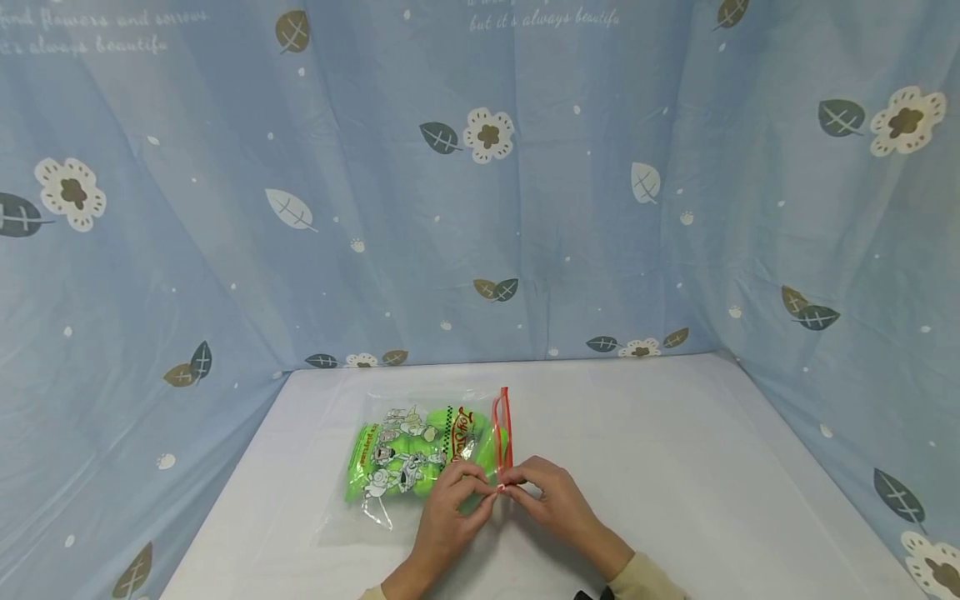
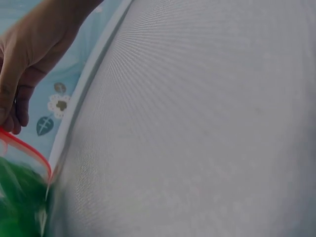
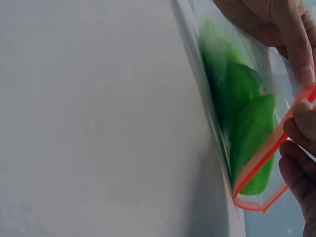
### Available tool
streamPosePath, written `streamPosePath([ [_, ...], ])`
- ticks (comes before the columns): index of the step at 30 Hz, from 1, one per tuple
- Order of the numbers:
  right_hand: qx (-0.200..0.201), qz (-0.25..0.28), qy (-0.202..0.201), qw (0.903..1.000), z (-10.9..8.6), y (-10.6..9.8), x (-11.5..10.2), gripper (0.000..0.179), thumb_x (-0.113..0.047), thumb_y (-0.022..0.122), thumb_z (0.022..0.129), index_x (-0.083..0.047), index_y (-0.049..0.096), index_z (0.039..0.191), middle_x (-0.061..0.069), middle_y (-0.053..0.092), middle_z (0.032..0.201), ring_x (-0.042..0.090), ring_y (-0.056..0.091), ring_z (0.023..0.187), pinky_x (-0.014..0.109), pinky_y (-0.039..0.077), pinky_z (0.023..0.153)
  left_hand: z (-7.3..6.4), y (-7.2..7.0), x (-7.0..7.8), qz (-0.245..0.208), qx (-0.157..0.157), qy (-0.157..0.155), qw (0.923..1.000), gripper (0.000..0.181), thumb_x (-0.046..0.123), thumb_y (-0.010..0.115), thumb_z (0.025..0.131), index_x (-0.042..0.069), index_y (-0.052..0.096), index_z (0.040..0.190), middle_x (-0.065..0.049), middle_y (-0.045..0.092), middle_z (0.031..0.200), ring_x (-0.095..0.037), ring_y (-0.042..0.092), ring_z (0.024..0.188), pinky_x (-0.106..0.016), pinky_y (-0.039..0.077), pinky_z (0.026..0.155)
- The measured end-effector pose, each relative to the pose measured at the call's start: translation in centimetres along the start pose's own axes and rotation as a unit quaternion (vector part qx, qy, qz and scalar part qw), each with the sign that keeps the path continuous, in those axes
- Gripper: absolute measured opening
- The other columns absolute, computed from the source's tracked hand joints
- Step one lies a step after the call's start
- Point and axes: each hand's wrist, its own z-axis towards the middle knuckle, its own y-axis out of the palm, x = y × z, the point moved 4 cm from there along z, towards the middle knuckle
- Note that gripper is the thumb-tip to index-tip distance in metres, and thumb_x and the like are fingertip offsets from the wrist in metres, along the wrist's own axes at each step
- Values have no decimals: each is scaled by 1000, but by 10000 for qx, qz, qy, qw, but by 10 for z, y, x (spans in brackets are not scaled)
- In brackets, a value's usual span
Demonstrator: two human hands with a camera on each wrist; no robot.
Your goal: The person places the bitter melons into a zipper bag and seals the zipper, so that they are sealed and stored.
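A clear zip bag [image 1: 390,508] with cartoon print and a red zip strip [image 1: 507,425] lies flat on the table. Bright green contents [image 1: 360,475] show through the plastic; in the right wrist view they look like rounded green lumps [image 3: 252,143], exact kind unclear. My left hand [image 1: 453,508] pinches the near end of the strip from the left. From the right, my right hand [image 1: 551,500] pinches the same end, its fingertips close to the left ones. A small whitish piece [image 1: 501,487] shows between the fingertips. The strip's two red edges stand apart in the right wrist view.
A white-covered table [image 1: 645,450] bears the bag left of centre. Blue curtain [image 1: 585,225] with leaf and flower print hangs behind it and on both sides. Some small black object [image 1: 596,594] is partly visible by the right sleeve at the bottom edge.
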Motion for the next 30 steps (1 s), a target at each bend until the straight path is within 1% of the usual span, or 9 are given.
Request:
streamPosePath([
  [4,-72,-109,48,9999,1,-1,3,16,-15,81,86,-17,77,101,-13,71,95,3,64,85,28,55,68,-1,0,1,-76,64,14,9999,26,-3,81,75,18,71,84,3,63,99,-14,60,94,-19,46,89],
  [11,-248,-249,68,9994,6,-2,8,15,-13,81,86,-18,77,100,-13,71,94,3,64,87,26,55,72,-2,-1,0,-59,99,-120,9999,27,-5,82,73,17,71,83,4,62,100,-14,60,95,-17,46,90],
  [13,-282,-303,62,9991,8,-2,9,15,-12,81,86,-18,77,99,-13,71,94,3,64,87,25,54,72,-2,-1,-1,-55,92,-183,9998,24,-4,81,75,16,72,83,4,62,100,-13,60,96,-17,46,90],
  [17,-321,-334,40,9989,11,-2,13,16,-11,81,86,-18,77,99,-13,71,94,4,65,87,24,54,73,-2,-1,-2,-71,71,-326,9994,10,7,80,84,14,73,83,5,61,101,-13,60,97,-18,47,90],
  [20,-326,-313,-7,9990,13,-1,16,16,-10,81,85,-18,77,99,-12,71,93,5,65,87,25,55,74,-2,-2,-2,-100,72,-433,9990,8,12,80,87,15,73,84,5,61,102,-14,59,98,-18,47,89],
  [22,-344,-314,-10,9989,15,-1,18,17,-10,81,85,-18,77,99,-11,71,93,5,65,87,25,55,74,-2,-3,-1,-81,88,-444,9989,11,9,80,85,17,72,84,5,61,103,-14,59,97,-18,48,88],
  [25,-381,-367,21,9986,16,-1,22,17,-10,82,85,-19,77,99,-12,71,93,4,65,87,25,55,74,-1,-3,0,-106,122,-441,9989,21,1,82,79,18,71,84,4,62,102,-15,60,97,-18,48,88],
  [28,-405,-402,83,9983,18,-2,25,18,-11,82,85,-20,77,99,-13,71,93,3,65,87,25,55,74,0,-4,0,-127,180,-376,9990,26,-6,83,73,16,71,83,2,63,101,-17,60,96,-18,48,89],
  [30,-435,-409,151,9981,20,-2,26,17,-12,82,85,-21,78,99,-14,71,92,2,64,87,25,55,73,0,-4,0,-159,212,-367,9990,28,-7,83,71,15,71,83,1,63,101,-17,60,96,-18,48,90],
])
